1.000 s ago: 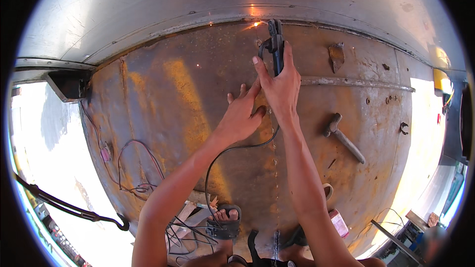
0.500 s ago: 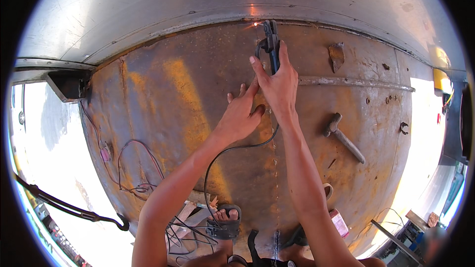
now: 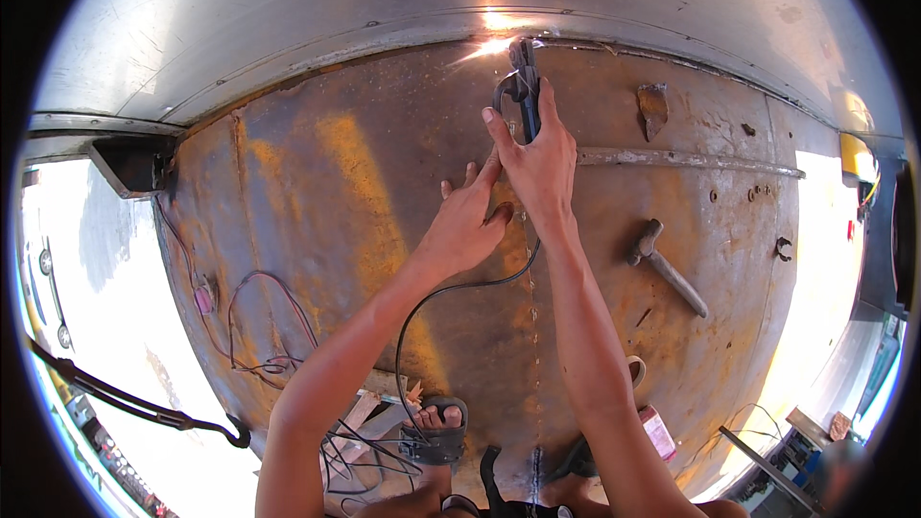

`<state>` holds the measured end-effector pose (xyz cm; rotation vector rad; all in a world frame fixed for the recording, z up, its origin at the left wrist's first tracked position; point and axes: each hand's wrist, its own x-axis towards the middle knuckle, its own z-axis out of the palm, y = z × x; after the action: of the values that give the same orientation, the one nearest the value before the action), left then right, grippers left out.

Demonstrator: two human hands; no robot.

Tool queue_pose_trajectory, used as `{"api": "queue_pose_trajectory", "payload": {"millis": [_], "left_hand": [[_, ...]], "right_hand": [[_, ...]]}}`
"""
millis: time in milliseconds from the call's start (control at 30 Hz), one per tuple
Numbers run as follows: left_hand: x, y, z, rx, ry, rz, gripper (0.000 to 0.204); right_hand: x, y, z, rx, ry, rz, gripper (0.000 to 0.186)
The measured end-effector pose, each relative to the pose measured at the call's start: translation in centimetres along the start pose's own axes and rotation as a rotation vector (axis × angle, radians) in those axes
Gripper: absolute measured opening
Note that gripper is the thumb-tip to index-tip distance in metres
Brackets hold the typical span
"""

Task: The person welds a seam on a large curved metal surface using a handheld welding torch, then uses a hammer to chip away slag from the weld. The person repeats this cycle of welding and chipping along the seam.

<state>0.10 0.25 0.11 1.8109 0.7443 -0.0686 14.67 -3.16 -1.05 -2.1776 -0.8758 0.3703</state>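
Note:
My right hand (image 3: 540,161) is closed around a dark welding electrode holder (image 3: 530,101). The holder's jaws point at the seam between the rusty steel floor and the grey metal wall. A bright welding arc (image 3: 494,46) with streaks of light burns just left of the jaws, and its glare hides the electrode's tip. My left hand (image 3: 464,230) has its fingers and thumb apart, nothing visible in it, with its index finger against my right hand. A black cable (image 3: 460,285) loops from below my right hand toward my feet.
A hammer (image 3: 669,269) lies right of my right forearm. Beyond it are a long metal strip (image 3: 691,161) and a rusty scrap piece (image 3: 652,110). Thin tangled wires (image 3: 278,362) lie at left. Wood pieces (image 3: 360,419) sit by my sandalled foot (image 3: 439,419).
A small glowing spot at the seam has flared into a bright arc, with stronger reflection on the wall. The holder has shifted very slightly; both hands stay nearly in place.

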Motion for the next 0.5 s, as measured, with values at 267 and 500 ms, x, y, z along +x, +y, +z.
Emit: {"api": "queue_pose_trajectory", "payload": {"millis": [267,500], "left_hand": [[0.12,-0.17,-0.1,-0.001,-0.015,-0.02,0.081],[-0.01,-0.84,0.19,0.003,0.025,0.01,0.08]], "right_hand": [[-0.01,0.09,0.14,0.021,-0.007,-0.01,0.094],[-0.06,-0.35,0.16,0.075,0.008,-0.03,0.084]]}}
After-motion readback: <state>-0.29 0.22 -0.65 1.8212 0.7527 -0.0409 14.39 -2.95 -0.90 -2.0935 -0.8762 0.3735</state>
